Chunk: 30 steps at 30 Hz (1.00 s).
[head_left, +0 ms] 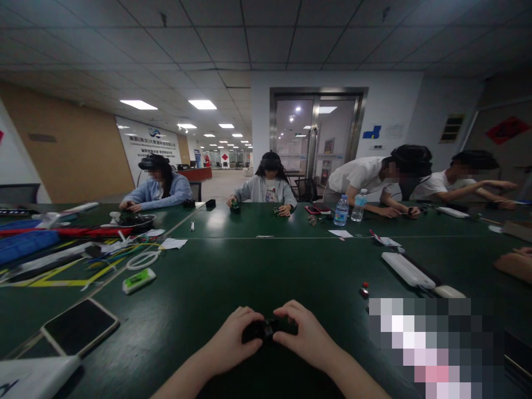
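A small black object (268,329) with a shiny middle part sits between my two hands, low in the centre of the head view. Its exact kind does not show. My left hand (238,342) curls its thumb and fingers around the object's left end. On the other end, my right hand (305,336) grips with thumb and fingers, the index finger bent over the top. Both hands hide parts of the object. The dark green table (208,282) lies beneath them.
At left lie a phone-like device (81,326), a green and white packet (139,281), a coiled white cable (143,260) and blue trays (27,246). To the right are a white power strip (407,270) and a small red-topped item (364,289). Bottles (341,211) and several people are across the table.
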Each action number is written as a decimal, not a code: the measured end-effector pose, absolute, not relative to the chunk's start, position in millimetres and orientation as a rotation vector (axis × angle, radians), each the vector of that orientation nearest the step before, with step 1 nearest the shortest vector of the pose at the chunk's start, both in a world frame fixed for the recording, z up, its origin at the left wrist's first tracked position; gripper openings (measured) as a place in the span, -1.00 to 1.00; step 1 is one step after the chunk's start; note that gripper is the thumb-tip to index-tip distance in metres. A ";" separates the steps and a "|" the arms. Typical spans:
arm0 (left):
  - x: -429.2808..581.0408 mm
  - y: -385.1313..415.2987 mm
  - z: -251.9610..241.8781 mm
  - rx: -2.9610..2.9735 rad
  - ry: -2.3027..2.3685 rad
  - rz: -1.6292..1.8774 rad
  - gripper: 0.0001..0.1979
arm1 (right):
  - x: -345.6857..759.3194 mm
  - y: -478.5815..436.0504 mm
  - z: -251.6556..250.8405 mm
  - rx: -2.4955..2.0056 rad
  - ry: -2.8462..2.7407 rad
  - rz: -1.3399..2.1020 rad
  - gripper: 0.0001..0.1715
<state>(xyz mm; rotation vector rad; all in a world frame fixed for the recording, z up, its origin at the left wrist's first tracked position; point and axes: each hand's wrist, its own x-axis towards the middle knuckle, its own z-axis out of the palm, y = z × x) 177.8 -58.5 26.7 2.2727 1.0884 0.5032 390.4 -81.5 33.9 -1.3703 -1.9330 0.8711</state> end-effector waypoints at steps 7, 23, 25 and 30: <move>175.0 -55.3 24.6 2.282 1.037 0.514 -0.64 | 375.6 -87.6 33.7 -1.335 -2.136 0.772 -0.69; 172.7 -54.7 26.7 2.214 1.036 0.477 -0.64 | 419.8 -50.1 0.9 -1.435 -0.887 0.910 -0.49; 171.9 -53.7 24.8 2.202 1.036 0.480 -0.63 | 422.4 -47.6 -4.7 -1.453 -0.882 0.950 -0.48; 169.4 -51.3 20.8 2.179 1.032 0.474 -0.57 | 419.8 -49.3 -4.4 -1.488 -0.931 0.938 -0.47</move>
